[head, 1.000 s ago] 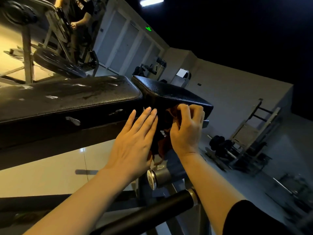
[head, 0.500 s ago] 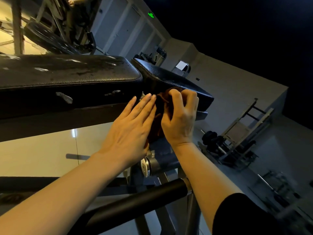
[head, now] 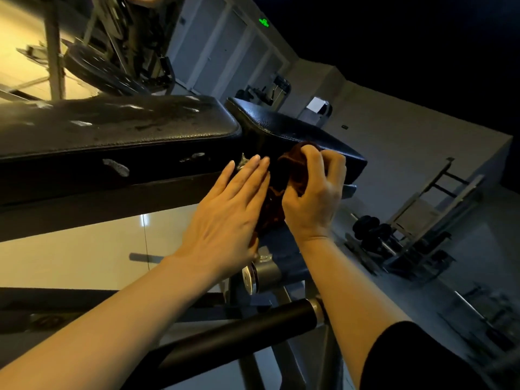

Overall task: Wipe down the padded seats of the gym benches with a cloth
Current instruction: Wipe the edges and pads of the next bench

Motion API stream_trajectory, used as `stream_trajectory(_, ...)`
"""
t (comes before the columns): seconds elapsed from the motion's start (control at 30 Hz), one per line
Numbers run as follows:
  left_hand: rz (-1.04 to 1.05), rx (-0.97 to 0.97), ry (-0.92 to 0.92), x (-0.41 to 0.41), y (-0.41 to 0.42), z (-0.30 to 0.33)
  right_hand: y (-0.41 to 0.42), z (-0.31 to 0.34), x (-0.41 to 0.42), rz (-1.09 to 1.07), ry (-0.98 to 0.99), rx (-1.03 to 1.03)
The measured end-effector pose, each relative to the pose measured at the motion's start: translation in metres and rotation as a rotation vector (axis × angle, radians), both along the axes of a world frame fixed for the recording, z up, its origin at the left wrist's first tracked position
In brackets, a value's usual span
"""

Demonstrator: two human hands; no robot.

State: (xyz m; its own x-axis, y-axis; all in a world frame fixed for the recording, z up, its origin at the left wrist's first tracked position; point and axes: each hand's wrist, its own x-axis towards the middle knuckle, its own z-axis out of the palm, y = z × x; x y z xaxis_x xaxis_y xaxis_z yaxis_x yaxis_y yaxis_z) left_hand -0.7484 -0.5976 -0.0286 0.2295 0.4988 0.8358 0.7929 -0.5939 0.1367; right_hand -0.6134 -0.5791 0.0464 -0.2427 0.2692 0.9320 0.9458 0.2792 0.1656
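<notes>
A black gym bench fills the middle: a long worn back pad (head: 118, 128) on the left and a shorter seat pad (head: 284, 125) tilted up on the right. My right hand (head: 315, 192) grips a dark brown cloth (head: 292, 167) and holds it against the near side of the seat pad. The cloth's lower part hangs down between my hands. Beside it, my left hand (head: 228, 218) lies flat with straight fingers, the fingertips at the gap between the two pads.
Just below my arms runs a black padded roller bar (head: 239, 333) on the bench's grey frame (head: 264, 274). Dumbbells (head: 371, 229) and racks stand on the floor to the right. A weight machine with a plate (head: 98, 71) and a person stands behind the bench.
My right hand has carried the cloth a little up and right along the seat pad's side. My left hand stays flat beside it. The view has shifted slightly.
</notes>
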Motion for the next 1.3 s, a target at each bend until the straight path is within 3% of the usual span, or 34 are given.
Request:
stream_trajectory(0.17,-0.045,-0.09,0.06,0.006,-0.017,0.002,0.0,0.002,0.012,-0.087,0.332,0.001)
stream_trajectory(0.4,-0.022,-0.051,0.12,0.013,-0.014,0.041,-0.002,-0.002,0.005,0.03,0.071,0.018)
stream_trajectory(0.47,0.004,-0.054,0.157,0.015,-0.012,0.049,0.0,0.001,0.01,0.022,0.189,-0.003)
stream_trajectory(0.6,0.067,-0.061,0.238,0.021,-0.011,0.057,-0.001,0.012,0.034,-0.082,0.677,-0.015)
stream_trajectory(0.77,0.114,-0.045,0.26,0.028,-0.008,0.066,-0.006,0.008,0.03,0.017,0.365,-0.068)
stream_trajectory(0.83,0.12,-0.053,0.266,0.034,-0.009,0.065,-0.004,0.008,0.025,0.033,0.409,-0.075)
stream_trajectory(0.97,0.143,-0.06,0.332,0.044,-0.009,0.062,0.003,0.011,0.028,-0.028,0.754,-0.035)
stream_trajectory(1.07,0.157,-0.056,0.342,0.046,-0.008,0.066,0.006,0.018,0.035,-0.072,0.849,0.004)
stream_trajectory(1.13,0.164,-0.047,0.333,0.045,-0.007,0.067,0.003,0.022,0.033,-0.073,0.846,-0.018)
stream_trajectory(1.3,0.155,-0.04,0.33,0.044,-0.007,0.066,-0.012,0.018,0.027,-0.003,0.585,-0.088)
